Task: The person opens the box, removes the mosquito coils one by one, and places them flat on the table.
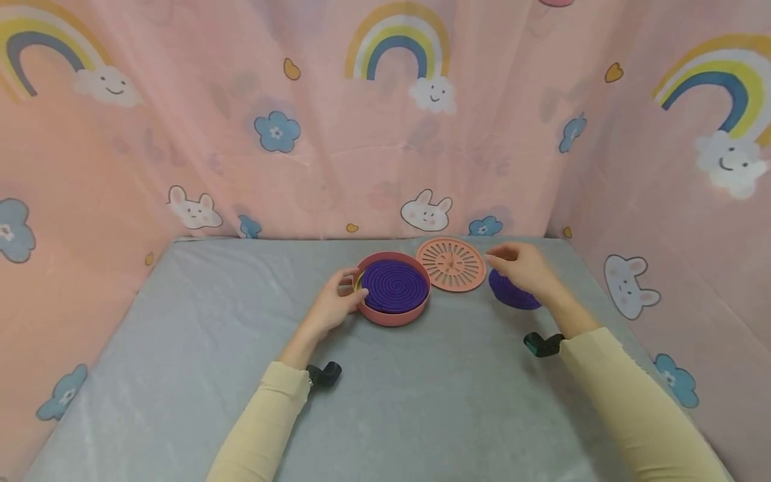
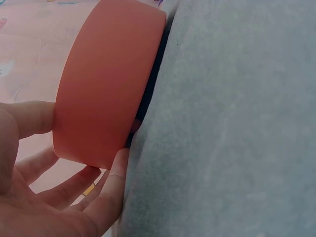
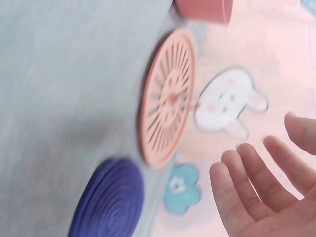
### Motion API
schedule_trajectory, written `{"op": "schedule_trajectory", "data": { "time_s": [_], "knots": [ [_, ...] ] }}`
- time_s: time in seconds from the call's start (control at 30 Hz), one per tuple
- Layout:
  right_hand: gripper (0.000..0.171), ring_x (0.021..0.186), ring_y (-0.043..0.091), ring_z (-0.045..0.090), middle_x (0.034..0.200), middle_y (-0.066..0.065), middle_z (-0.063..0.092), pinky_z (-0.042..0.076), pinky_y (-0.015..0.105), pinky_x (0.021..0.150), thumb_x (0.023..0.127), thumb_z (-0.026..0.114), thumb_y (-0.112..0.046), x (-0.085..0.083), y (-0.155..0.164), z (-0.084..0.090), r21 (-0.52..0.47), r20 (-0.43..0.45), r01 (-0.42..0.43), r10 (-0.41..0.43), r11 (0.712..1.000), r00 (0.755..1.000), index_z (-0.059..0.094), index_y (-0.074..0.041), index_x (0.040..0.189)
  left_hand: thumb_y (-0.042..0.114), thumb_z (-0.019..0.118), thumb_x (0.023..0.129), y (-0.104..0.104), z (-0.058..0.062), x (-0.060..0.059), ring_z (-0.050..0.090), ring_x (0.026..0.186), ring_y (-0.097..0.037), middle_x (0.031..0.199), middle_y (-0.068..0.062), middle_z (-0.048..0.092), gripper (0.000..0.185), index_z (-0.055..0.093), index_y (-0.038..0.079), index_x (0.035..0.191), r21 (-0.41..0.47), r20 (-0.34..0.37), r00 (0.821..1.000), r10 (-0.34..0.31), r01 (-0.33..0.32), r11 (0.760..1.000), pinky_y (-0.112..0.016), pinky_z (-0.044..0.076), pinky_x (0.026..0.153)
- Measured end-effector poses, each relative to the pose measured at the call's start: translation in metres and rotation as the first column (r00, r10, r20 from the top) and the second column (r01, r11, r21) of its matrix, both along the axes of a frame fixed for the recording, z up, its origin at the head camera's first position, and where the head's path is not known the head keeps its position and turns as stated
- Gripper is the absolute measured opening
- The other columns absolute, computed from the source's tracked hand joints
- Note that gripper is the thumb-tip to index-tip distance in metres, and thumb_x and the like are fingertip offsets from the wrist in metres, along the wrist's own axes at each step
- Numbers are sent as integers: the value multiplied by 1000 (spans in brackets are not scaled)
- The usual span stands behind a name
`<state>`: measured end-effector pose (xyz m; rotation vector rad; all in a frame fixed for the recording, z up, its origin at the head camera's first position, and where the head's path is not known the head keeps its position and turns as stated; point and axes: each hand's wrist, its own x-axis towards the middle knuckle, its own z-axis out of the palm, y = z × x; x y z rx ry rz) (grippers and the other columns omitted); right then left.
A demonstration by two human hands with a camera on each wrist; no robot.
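Observation:
My left hand (image 1: 330, 304) grips the left side of a round pink mosquito coil box (image 1: 394, 320). In the left wrist view its thumb is at one edge of the box wall (image 2: 103, 84), with fingers at the opposite edge by the table. A purple spiral mosquito coil (image 1: 395, 284) fills the box, and a thin yellow strip shows at its left. My right hand (image 1: 523, 268) hovers over a second purple coil (image 1: 512, 294) on the table, partly hiding it. The right wrist view shows that hand (image 3: 269, 192) holding nothing, fingers loosely bent and apart from the coil (image 3: 111, 202).
The slotted pink lid (image 1: 452, 262) lies on the table between the box and the second coil, a small spike at its middle. A grey cloth covers the table (image 1: 421, 402). Pink patterned curtains (image 1: 337, 167) stand behind and at both sides.

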<state>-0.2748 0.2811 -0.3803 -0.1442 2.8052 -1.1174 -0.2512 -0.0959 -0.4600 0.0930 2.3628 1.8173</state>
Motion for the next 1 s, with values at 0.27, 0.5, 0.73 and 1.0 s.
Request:
{"op": "schedule_trajectory", "data": {
  "time_s": [0.27, 0.5, 0.73, 1.0],
  "knots": [
    [53, 114, 33, 54, 122, 14, 60, 46, 52, 93, 93, 56, -48, 0, -44, 6, 0, -85, -70, 69, 998, 994, 58, -6, 126, 26, 68, 89, 1, 0, -1, 52, 119, -25, 133, -9, 47, 53, 47, 22, 138, 3, -3, 1000, 17, -17, 1000, -30, 56, 77],
    [45, 106, 28, 58, 115, 12, 63, 50, 46, 85, 93, 59, -43, 1, -75, 4, -19, -118, -124, 121, 992, 986, 61, -9, 122, 26, 68, 90, 0, 2, 0, 52, 119, -26, 134, -10, 46, 53, 46, 20, 138, 2, -13, 1000, 2, -2, 1000, -31, 56, 77],
    [32, 98, 24, 61, 107, 8, 66, 51, 43, 84, 93, 63, -29, -1, -102, -1, 30, -212, -201, 203, 979, 956, 64, -8, 117, 27, 68, 90, 0, 2, -1, 53, 117, -25, 132, -9, 47, 52, 47, 22, 138, -1, -7, 1000, 1, -1, 1000, -31, 56, 77],
    [41, 108, 27, 58, 116, 13, 62, 47, 45, 94, 93, 62, -30, -6, -130, -12, -8, -160, -236, 232, 972, 959, 59, -4, 124, 28, 68, 90, 0, 2, 1, 54, 117, -24, 132, -9, 47, 52, 47, 22, 137, -14, -9, 1000, 5, -5, 1000, -31, 56, 77]
  ]
}}
